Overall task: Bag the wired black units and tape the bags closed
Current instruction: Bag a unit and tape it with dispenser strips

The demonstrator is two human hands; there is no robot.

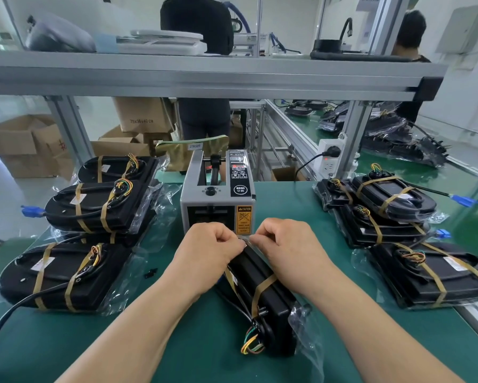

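Hands — left (214, 244), right (284, 243) — pinch on tape (247, 239)

Bright, even light falls from overhead, so shadows on the green mat (177, 341) are faint and soft-edged. The plastic bags (154, 205) at left and right catch white glare. The far left floor (5, 189) is washed out. The wide lens bows the shelf rail (204, 78) and stretches the near edges. The far background looks slightly soft.
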